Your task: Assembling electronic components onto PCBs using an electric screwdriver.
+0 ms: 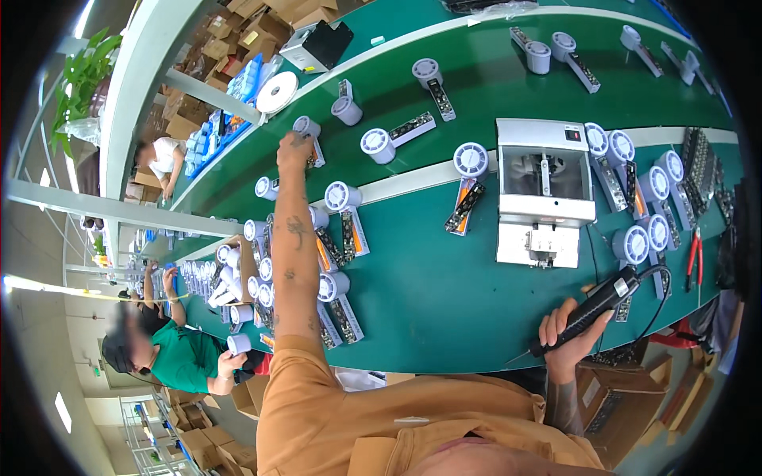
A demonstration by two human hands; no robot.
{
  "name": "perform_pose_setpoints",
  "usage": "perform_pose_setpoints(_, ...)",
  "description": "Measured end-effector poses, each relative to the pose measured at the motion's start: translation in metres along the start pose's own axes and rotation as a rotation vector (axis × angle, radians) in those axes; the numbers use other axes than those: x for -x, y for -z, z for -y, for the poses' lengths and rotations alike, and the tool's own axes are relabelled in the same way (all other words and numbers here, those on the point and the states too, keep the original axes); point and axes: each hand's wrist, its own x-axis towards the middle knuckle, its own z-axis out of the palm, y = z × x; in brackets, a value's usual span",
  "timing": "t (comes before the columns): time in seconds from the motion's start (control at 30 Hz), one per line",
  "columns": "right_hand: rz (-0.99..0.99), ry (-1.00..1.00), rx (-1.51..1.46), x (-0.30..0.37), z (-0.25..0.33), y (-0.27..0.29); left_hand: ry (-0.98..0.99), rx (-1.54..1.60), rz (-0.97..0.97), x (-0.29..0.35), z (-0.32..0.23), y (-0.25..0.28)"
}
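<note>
My left arm stretches far out over the green bench, and my left hand (294,151) closes on a white round-headed device (306,127) with a narrow body holding a circuit board. The grip is partly hidden by the back of the hand. Low on the right, my right hand (573,329) is wrapped round a black electric screwdriver (591,308), its thin bit pointing left over the bench's near edge. Beyond the screwdriver stands a boxy white screw feeder (546,170) with a clear window. Left of the feeder, another white device (471,160) has a dark circuit board (464,206) lying across its body.
Similar devices (341,196) crowd around my left forearm, with more (655,184) right of the feeder. Red-handled pliers (695,258) and a pile of circuit boards (702,170) lie far right. A co-worker in green (186,357) holds a white device at left. Cartons (635,397) stand below.
</note>
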Motion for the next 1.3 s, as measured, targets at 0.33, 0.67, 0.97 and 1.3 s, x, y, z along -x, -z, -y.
perform_pose_setpoints(0.33, 0.033, -0.026, -0.001, -0.001, -0.002, 0.009, 0.117, 0.153, 0.209, -0.024, -0.005, -0.008)
perform_pose_setpoints(0.67, -0.004, -0.06, -0.055, -0.003, 0.0, 0.005, -0.065, 0.169, 0.172, 0.035, -0.023, 0.067)
perform_pose_setpoints(0.97, 0.007, -0.108, -0.083, -0.006, 0.008, 0.0, -0.448, 0.197, 0.405, 0.259, -0.081, 0.063)
perform_pose_setpoints(1.3, -0.066, -0.133, -0.158, -0.004, 0.011, 0.003, -0.433, 0.214, -0.212, 0.15, -0.119, 0.076)
